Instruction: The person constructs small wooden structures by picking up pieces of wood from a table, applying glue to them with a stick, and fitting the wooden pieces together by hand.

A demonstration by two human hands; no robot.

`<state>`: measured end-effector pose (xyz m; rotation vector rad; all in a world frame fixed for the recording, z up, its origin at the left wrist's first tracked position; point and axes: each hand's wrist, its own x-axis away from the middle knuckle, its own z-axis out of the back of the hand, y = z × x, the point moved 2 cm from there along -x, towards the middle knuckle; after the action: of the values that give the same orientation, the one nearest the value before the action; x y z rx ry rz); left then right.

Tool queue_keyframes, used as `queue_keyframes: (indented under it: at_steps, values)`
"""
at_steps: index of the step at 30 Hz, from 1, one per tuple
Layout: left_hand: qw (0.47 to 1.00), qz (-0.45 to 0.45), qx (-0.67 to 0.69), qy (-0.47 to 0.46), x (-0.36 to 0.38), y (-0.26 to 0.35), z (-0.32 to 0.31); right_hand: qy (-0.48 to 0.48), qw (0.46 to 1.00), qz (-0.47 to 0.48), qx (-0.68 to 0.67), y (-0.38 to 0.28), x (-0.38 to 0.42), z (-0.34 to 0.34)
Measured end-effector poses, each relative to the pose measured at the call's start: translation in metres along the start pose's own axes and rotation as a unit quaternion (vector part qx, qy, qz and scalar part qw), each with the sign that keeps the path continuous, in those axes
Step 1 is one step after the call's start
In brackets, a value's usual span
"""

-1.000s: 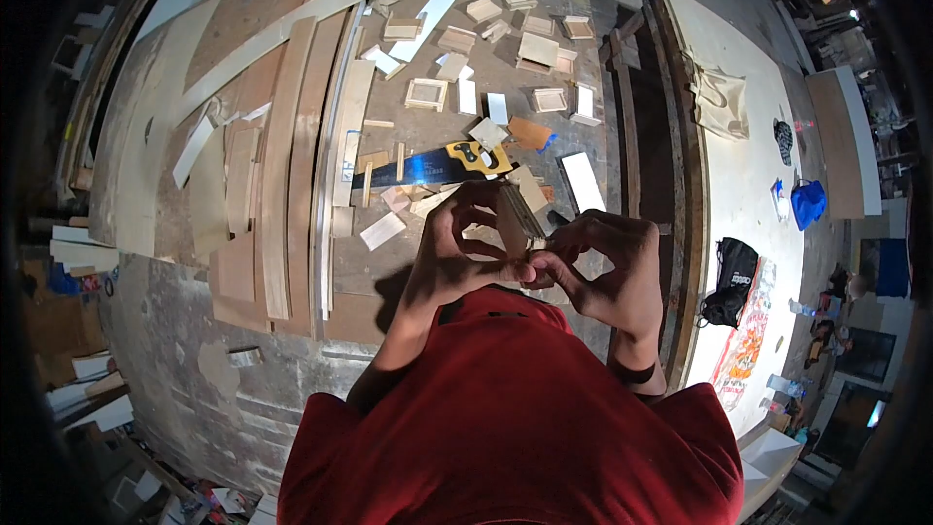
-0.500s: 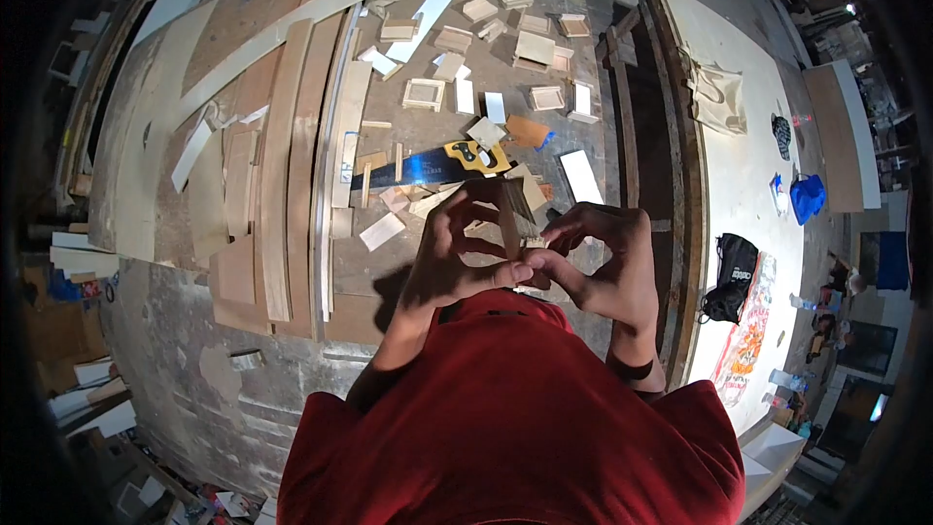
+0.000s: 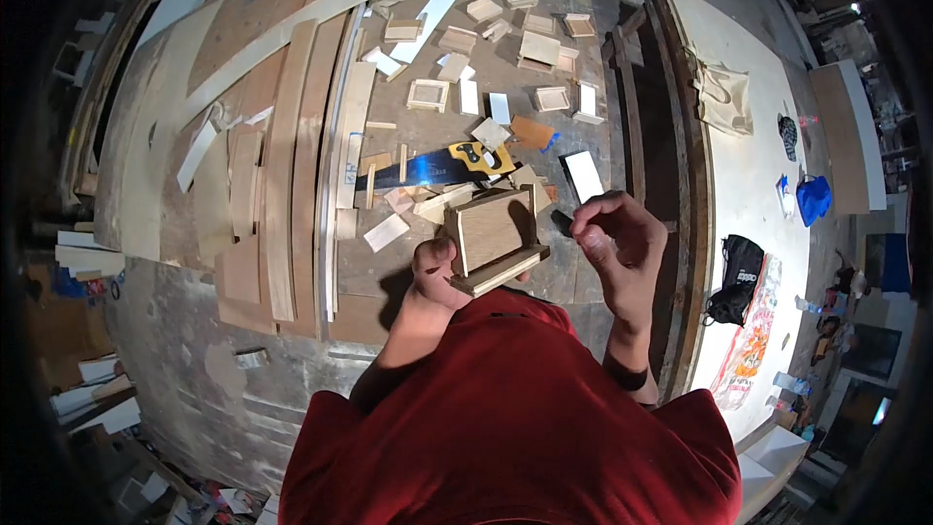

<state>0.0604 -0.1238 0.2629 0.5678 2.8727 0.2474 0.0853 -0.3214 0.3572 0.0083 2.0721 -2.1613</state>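
A small open wooden box frame [image 3: 498, 231] rests in my left hand [image 3: 436, 275], its hollow side facing up toward me. The left thumb presses its left edge, and other fingertips show beneath it. To the right of the frame, apart from it, is my right hand [image 3: 622, 251], with thumb and index finger bent close together. Whether anything small sits between those fingertips cannot be made out. Past the frame, a handsaw [image 3: 428, 168] with a yellow handle lies on the worktable [image 3: 384, 277] among wood scraps.
Several small wooden frames [image 3: 428, 94] and white pieces [image 3: 583, 176] are scattered farther up. Long boards [image 3: 282, 175] lie at the left. A pale table [image 3: 724, 185] on the right holds a cloth bag [image 3: 724, 102], a black pouch [image 3: 736, 277] and a blue item [image 3: 813, 199].
The box frame has turned from edge-on to show its hollow side. My right hand has let go of it and moved right. My left hand now supports it from the left and below.
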Motion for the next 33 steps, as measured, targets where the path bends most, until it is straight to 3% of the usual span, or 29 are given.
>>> queue_keyframes:
  at_steps: [3,8,15,21,23,24,26,27,29,31,33]
  values:
    - [1.000,-0.001,0.006,0.031,-0.002,0.001,-0.007,-0.035,0.999,-0.015,0.015,0.004,-0.002,0.000]
    - [0.987,-0.043,-0.128,0.089,0.002,-0.002,-0.001,-0.096,0.991,-0.065,-0.073,0.009,-0.003,0.001]
    - [0.960,-0.081,-0.252,0.091,-0.007,0.005,-0.021,-0.108,0.988,-0.056,-0.091,0.001,-0.003,-0.006]
    - [0.868,-0.206,-0.442,0.091,-0.007,0.009,-0.027,-0.135,0.980,-0.048,-0.141,0.001,-0.003,-0.011]
    - [0.797,-0.275,-0.531,0.082,-0.004,0.012,-0.031,-0.171,0.978,0.017,-0.116,0.001,-0.005,-0.012]
    - [0.734,-0.334,-0.590,0.033,-0.007,0.015,-0.029,-0.171,0.978,0.017,-0.115,-0.001,-0.006,-0.013]
    - [0.757,-0.315,-0.571,0.036,-0.003,0.016,-0.030,-0.155,0.977,0.111,-0.097,-0.012,-0.007,-0.016]
    - [0.780,-0.295,-0.551,0.040,-0.002,0.016,-0.030,-0.155,0.977,0.111,-0.096,-0.014,-0.007,-0.013]
    - [0.775,-0.298,-0.557,0.033,-0.003,0.017,-0.030,-0.172,0.968,0.183,-0.002,-0.020,-0.006,-0.006]
    - [0.758,-0.323,-0.566,0.040,-0.004,0.017,-0.040,-0.137,0.976,0.167,0.023,-0.031,-0.005,-0.008]
    - [0.749,-0.330,-0.573,0.044,-0.003,0.018,-0.042,-0.164,0.959,0.226,0.051,-0.032,-0.005,-0.007]
